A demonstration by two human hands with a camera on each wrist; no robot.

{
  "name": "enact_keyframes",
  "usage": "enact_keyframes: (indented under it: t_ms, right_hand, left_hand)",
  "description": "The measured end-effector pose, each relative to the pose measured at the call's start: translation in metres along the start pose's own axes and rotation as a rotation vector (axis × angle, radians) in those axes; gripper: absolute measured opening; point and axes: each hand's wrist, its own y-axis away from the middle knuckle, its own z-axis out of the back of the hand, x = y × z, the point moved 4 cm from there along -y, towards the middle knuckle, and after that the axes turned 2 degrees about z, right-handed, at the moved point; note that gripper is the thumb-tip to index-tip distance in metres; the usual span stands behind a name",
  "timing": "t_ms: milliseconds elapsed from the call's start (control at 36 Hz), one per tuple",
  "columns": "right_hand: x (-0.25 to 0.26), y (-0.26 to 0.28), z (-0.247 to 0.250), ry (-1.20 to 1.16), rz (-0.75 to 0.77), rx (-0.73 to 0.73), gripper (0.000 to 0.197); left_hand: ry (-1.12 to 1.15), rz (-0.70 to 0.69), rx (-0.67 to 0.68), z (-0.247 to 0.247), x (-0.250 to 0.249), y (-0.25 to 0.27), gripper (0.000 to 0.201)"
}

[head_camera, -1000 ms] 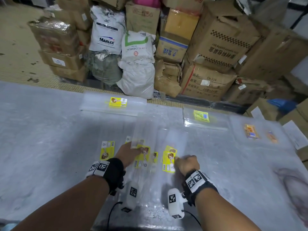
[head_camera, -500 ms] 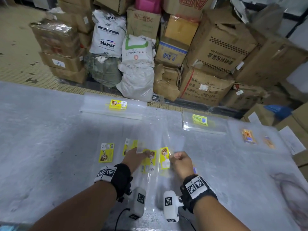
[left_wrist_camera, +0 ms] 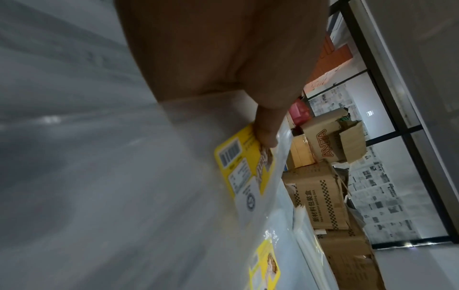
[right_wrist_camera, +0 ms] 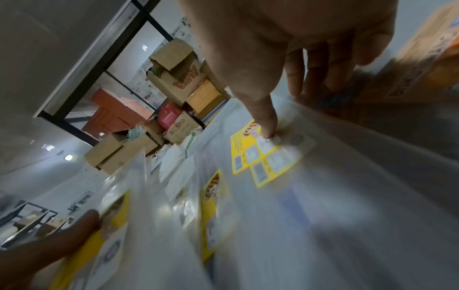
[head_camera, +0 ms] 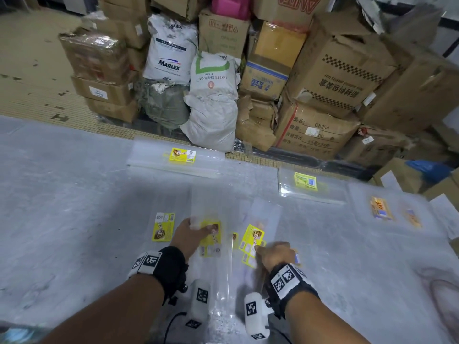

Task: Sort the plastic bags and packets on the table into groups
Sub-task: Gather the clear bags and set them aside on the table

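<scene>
Grey marbled counter (head_camera: pixel 62 219) | far edge: clear bag with yellow label (head_camera: pixel 182 155), a second yellow-labelled bag (head_camera: pixel 306 181) to its right | right edge: bags with orange labels (head_camera: pixel 381 207) | near edge, middle: overlapping clear yellow-labelled bags (head_camera: pixel 250 240); one loose yellow label (head_camera: pixel 162 227) at their left.

We see clear bags with yellow labels (head_camera: pixel 210 235) overlapping flat on the table's near middle; one yellow-label stack (head_camera: pixel 182 155) far left, another (head_camera: pixel 306 181) far right, orange-label packets (head_camera: pixel 380 207) rightmost.
</scene>
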Motion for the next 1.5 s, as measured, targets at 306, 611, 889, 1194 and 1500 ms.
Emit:
enact_keyframes:
  t_ms: [306,611,889,1194,1500]
  right_hand:
    - [0.008,-0.007,0.004,-0.256,0.081,-0.081,0.026]
    - [0.050,0.013,0.003,-0.735,0.345,0.079,0.028]
    - [0.058,0.029,-0.026,-0.828,0.238,0.363,0.016]
    - [0.016,-0.002,-0.012,0.235,-0.034,-0.032,0.056]
    - [0.049,-0.005,0.002,-0.412,0.218,-0.131,0.020]
  left_hand:
    - [-0.001,0.059,0.183,-0.001,-0.006,0.005,0.025]
    - [0.019,-0.038,0.239,-0.024,-0.033,0.013,0.013]
    - [0.113,0.080,0.136,0.005,-0.016,0.012,0.026]
    - [0.168,0.079,0.024,0.056,-0.006,0.017,0.018]
    - [0.163,0.037,-0.024,0.072,-0.018,0.011,0.020]
